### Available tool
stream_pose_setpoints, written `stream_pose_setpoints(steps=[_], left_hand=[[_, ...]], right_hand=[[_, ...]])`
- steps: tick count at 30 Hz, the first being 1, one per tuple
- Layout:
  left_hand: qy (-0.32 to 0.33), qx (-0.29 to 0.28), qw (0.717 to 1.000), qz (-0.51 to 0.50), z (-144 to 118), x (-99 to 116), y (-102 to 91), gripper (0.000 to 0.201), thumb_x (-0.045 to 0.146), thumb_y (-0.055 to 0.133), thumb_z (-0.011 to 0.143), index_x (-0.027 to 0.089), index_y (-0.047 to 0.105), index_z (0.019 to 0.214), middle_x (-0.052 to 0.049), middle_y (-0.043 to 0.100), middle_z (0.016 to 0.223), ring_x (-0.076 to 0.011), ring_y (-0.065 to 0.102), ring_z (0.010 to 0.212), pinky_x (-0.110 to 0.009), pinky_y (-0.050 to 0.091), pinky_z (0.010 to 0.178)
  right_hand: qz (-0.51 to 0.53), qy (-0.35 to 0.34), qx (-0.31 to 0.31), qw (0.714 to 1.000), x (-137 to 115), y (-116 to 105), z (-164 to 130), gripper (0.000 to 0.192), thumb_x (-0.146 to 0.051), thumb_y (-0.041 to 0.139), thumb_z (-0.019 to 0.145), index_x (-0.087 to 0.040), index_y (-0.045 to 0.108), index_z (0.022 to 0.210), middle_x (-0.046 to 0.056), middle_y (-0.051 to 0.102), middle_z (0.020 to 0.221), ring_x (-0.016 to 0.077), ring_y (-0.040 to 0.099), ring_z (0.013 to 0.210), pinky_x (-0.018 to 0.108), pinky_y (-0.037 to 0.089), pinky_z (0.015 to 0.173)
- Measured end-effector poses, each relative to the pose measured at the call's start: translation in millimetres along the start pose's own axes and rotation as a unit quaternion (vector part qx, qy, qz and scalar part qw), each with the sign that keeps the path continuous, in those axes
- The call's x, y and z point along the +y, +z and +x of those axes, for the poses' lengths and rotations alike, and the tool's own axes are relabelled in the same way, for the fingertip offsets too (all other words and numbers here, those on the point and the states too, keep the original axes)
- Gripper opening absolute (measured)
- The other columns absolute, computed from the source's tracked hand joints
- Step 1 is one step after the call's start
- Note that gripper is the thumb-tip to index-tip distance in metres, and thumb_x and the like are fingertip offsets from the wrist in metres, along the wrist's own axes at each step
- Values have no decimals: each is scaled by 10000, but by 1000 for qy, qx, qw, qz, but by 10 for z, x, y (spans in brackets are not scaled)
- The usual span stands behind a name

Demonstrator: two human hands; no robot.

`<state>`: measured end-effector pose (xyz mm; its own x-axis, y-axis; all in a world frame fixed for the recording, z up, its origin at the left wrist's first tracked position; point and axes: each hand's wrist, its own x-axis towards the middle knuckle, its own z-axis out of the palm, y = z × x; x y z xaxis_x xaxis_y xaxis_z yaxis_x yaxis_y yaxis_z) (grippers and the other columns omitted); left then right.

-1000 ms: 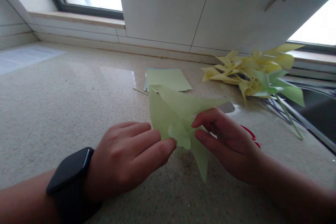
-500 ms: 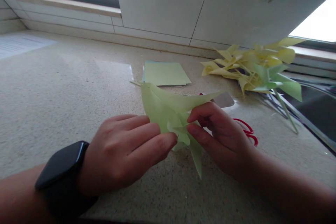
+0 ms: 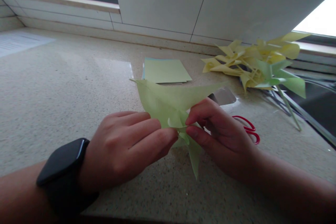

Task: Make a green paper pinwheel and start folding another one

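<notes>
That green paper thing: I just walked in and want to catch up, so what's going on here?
A person is holding a light green paper pinwheel above the speckled counter, the left hand and right hand both pinching its folded centre. Flat paper sheets lie behind it, red-handled scissors lie beside the right hand, and finished yellow and green pinwheels are piled at the right.
</notes>
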<state>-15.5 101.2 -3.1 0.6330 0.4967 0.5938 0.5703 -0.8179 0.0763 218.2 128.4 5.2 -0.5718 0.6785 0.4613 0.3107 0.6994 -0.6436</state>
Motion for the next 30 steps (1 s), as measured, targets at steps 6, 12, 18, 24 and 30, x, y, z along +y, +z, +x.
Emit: stream_pose_setpoints(steps=[6,12,18,24,30], left_hand=[[-6,0,1000,4,-17,-5,7,66,251,569,978,228,628,958,10,690,766,-138,665,693,-268,520,660],[-6,2,1000,13,-13,-6,10,56,245,580,974,218,629,979,16,686,743,-132,643,660,-265,486,629],[-6,6,1000,5,1,-7,9,62,247,585,976,209,627,949,17,685,748,-129,635,664,-270,479,634],[-4,20,1000,-2,18,-7,13,55,234,642,947,188,631,975,18,671,723,-141,588,625,-292,438,586],[-2,17,1000,8,27,8,-13,50,234,636,948,187,652,948,9,681,719,-152,608,637,-304,448,597]], right_hand=[[-8,-11,-8,1000,6,6,7,51,-219,582,964,-256,547,971,8,543,893,160,506,813,306,417,659],[-8,-6,-8,1000,2,0,10,43,-246,589,960,-263,552,945,16,557,900,176,519,813,324,427,652],[-3,-8,-18,1000,8,-6,-6,38,-257,588,965,-269,552,961,20,555,921,183,534,845,340,450,697],[-11,-12,-52,999,-1,-30,-28,116,-284,623,945,-276,541,1028,35,530,983,200,519,901,351,448,705],[-57,-21,-47,997,-43,-39,-20,278,-240,723,841,-252,519,1029,36,488,1020,194,497,918,344,450,732]])
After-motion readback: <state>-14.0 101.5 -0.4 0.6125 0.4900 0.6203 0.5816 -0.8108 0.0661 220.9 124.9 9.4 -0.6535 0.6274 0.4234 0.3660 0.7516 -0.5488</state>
